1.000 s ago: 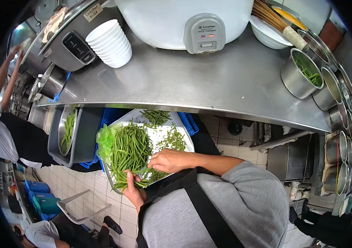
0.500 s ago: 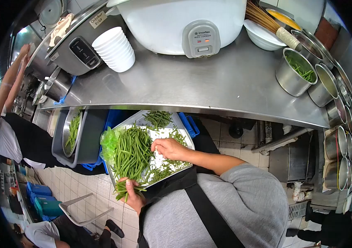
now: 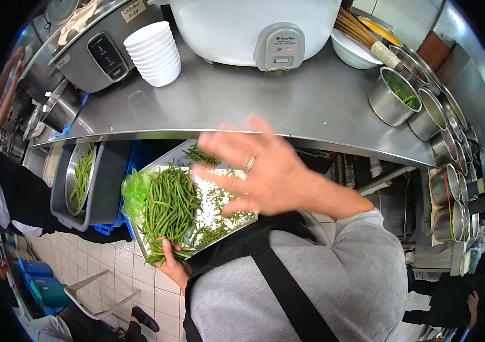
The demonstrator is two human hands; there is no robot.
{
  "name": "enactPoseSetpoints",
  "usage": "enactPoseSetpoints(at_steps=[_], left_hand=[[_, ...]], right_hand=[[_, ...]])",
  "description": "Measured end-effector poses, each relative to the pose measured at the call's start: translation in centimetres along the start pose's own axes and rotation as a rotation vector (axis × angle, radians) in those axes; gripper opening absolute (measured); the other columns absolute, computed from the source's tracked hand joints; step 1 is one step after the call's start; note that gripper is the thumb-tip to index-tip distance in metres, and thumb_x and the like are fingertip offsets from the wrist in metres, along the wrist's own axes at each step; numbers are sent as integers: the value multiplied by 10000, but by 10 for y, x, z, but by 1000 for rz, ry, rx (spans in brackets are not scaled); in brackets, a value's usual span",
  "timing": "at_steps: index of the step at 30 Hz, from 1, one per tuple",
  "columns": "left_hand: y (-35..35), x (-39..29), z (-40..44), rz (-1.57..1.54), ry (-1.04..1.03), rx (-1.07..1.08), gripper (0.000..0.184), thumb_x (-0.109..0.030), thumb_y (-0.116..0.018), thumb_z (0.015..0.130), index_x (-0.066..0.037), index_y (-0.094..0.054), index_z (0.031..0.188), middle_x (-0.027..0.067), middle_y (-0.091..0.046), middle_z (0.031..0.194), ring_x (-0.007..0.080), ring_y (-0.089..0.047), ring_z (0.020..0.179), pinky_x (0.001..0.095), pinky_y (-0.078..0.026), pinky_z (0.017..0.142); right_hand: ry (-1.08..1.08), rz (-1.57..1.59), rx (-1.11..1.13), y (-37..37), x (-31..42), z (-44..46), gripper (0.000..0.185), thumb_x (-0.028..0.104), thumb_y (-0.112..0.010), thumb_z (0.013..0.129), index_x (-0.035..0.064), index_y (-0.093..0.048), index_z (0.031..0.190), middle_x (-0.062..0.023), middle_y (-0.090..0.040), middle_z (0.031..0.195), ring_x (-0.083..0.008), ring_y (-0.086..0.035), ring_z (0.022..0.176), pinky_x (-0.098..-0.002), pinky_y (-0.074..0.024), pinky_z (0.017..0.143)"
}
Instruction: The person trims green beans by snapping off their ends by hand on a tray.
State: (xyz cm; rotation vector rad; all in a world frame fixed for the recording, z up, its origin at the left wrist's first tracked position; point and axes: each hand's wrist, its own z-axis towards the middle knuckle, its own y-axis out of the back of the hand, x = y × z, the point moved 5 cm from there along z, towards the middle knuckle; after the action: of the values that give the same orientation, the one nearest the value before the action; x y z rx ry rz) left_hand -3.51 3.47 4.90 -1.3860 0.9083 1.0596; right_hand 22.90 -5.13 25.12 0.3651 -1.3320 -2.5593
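My left hand (image 3: 173, 267) is closed round a small bunch of green beans (image 3: 156, 257) at the tray's near left corner. Raised over the tray's right side, my right hand (image 3: 257, 171) is blurred, fingers spread, a ring on one finger and nothing visible in it. A large pile of green beans (image 3: 169, 199) fills the left of the tray (image 3: 165, 157). Short green scraps (image 3: 211, 233) lie scattered on its white surface. Against the pile's left side is a bright green plastic bag (image 3: 133, 192). My right hand hides part of the tray's far side.
A steel counter (image 3: 219, 102) runs ahead, bearing a rice cooker (image 3: 219, 31), stacked white bowls (image 3: 154, 54) and steel pots (image 3: 388, 105). To the left, a grey tub (image 3: 108, 188) holds a bowl with beans (image 3: 82, 179). Other people stand at left and lower right.
My right hand has lifted from the scraps, opened and moved up and forward over the tray. My left hand still grips its bunch. The view has shifted slightly.
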Motion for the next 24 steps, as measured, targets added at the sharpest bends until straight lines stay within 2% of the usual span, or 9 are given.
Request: enactPoseSetpoints(at_steps=[4, 8, 10, 13, 15, 16, 19, 21, 24], left_hand=[[2, 6, 7, -43, 0, 9, 172, -172, -646, 910, -25, -592, 981, 16, -529, 706, 97, -462, 605, 244, -378, 558], [16, 4, 11, -17, -21, -19, 155, -143, -628, 913, -20, -571, 988, 19, -505, 718, 99, -450, 612, 247, -364, 561], [21, -2, 13, -22, -31, -72, 196, -161, -638, 912, -12, -578, 1025, 9, -505, 710, 90, -451, 618, 238, -359, 563], [36, 3, 22, -38, -29, -75, 202, -166, -643, 910, -13, -587, 1029, 9, -524, 743, 86, -468, 649, 235, -372, 583], [42, 3, 25, -45, -36, -94, 198, -174, -641, 912, -15, -598, 1021, 16, -553, 783, 85, -483, 676, 235, -388, 605], [44, 8, 26, -46, 3, -110, 195, -179, -639, 913, -16, -604, 1016, 22, -569, 813, 88, -496, 698, 237, -398, 622], [45, 1, 26, -62, 35, -214, 184, -197, -630, 918, -27, -631, 988, 49, -624, 939, 118, -552, 792, 265, -443, 714], [55, 3, 29, -109, 50, -258, 175, -187, -628, 914, -14, -620, 937, 72, -640, 892, 154, -580, 804, 306, -449, 767], [57, -8, 36, -288, 80, -258, 162, -179, -618, 922, -24, -575, 904, 52, -572, 746, 160, -579, 680, 282, -480, 661]], right_hand=[[-363, -229, 363, -55, -79, -22, 871, 606, -653, 727, 292, -330, 1473, -154, -290, 1517, -346, -392, 1301, -552, -256, 1067], [-339, 630, -368, 45, -99, -29, 927, 740, -484, 789, 149, -308, 1481, -241, -289, 1496, -380, -340, 1353, -536, -258, 1092], [-178, 1227, -762, 85, -97, -35, 859, 690, -424, 874, 108, -271, 1486, -288, -420, 1400, -362, -467, 1272, -528, -298, 1087], [69, 1845, -259, 58, -81, -48, 730, 596, -492, 897, 49, -459, 1378, -285, -626, 1120, -355, -639, 1009, -513, -420, 988], [-206, 1496, 41, 14, -70, -70, 547, 473, -549, 914, 18, -612, 1211, -220, -681, 1006, -298, -673, 835, -398, -519, 832], [-313, 1514, 271, -7, -58, -70, 427, 410, -601, 908, 34, -685, 1093, -180, -688, 1030, -253, -674, 885, -340, -533, 788], [-449, 943, 845, -88, -33, -95, 376, 387, -619, 893, 89, -676, 1115, -120, -689, 1070, -290, -661, 958, -372, -513, 850], [-518, 461, 908, -144, -40, -124, 409, 388, -605, 873, 107, -637, 1167, -132, -641, 1169, -339, -595, 1072, -446, -475, 899], [-772, 416, 461, -225, -68, -165, 508, 297, -568, 890, 83, -475, 1342, -241, -480, 1344, -414, -484, 1205, -435, -411, 998]])
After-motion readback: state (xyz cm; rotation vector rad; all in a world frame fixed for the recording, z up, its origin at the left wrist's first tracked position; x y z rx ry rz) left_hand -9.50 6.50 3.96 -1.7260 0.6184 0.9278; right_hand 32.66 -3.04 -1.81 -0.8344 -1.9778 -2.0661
